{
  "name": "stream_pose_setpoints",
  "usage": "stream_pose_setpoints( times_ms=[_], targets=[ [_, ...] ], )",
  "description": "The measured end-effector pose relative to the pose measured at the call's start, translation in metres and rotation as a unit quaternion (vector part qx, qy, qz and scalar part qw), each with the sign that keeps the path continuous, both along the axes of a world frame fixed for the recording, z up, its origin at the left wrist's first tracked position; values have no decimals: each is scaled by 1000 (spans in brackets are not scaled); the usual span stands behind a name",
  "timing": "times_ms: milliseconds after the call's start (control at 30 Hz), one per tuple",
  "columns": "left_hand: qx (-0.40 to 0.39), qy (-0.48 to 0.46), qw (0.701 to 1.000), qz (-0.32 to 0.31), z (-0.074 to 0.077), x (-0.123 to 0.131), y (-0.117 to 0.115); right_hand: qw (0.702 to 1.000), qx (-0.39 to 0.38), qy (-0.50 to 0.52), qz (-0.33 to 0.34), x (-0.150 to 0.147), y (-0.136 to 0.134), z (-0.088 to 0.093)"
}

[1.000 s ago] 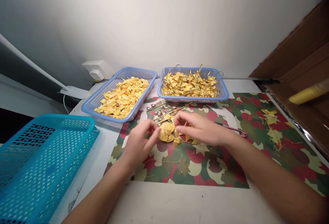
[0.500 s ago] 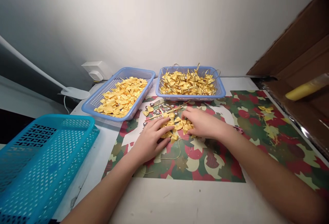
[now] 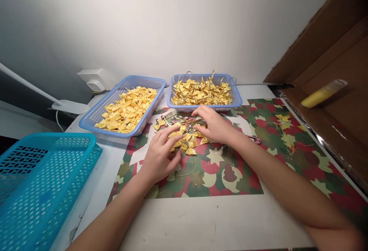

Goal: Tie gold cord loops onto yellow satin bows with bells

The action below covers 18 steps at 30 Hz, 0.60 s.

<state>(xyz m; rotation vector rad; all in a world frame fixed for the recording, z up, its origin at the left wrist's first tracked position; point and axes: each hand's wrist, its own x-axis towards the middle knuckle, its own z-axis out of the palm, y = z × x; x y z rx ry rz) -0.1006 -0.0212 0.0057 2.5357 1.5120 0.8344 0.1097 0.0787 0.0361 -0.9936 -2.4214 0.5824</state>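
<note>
A loose cluster of small yellow satin bows (image 3: 190, 143) lies on the bench (image 3: 172, 222) between the two hands, on a green, red and cream patterned sheet (image 3: 209, 180). The left hand (image 3: 161, 154) reaches over the cluster's near left edge, its grip apart, fingers spread and fingertips at the bows. The right hand (image 3: 215, 125) arches at the far right edge, its grip also apart, thumb and forefinger separated beside small shiny silver balls (image 3: 186, 118) and thin gold stems. Whether either hand touches a piece firmly, I cannot tell. A thin pale yellow cord (image 3: 195, 165) curls just in front of the bows. Pieces of white paper (image 3: 243, 123) lie partly beneath the work, and a pink-handled tool (image 3: 255, 139) pokes out past the right forearm.

Behind stand two light-blue perforated plastic baskets: the left one (image 3: 90, 121) heaped with yellow bows, the right one (image 3: 236, 96) with bows on gold wire-like ties. A teal perforated plastic basket (image 3: 67, 189) sits at the near left. At right, a yellow-filled clear tube (image 3: 323, 94) shows against brown cardboard (image 3: 324, 43).
</note>
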Motion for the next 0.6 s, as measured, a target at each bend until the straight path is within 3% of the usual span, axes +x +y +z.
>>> stream_pose_setpoints(
  times_ms=[100,167,300,467,600],
  targets=[
    [-34,55,991,-116,2,6,-4,1000,21,16,-14,8,1,16],
    [-69,87,982,-150,2,9,-4,999,-14,-38,-16,15,-3,29],
    [-83,104,984,-120,-2,10,0,973,-107,-203,-14,26,-22,36],
    [-21,89,995,-35,-1,0,4,964,-59,-258,-29,46,-50,21],
    [17,63,998,-26,0,-3,2,952,-56,-282,-103,67,-67,16]
  ],
)
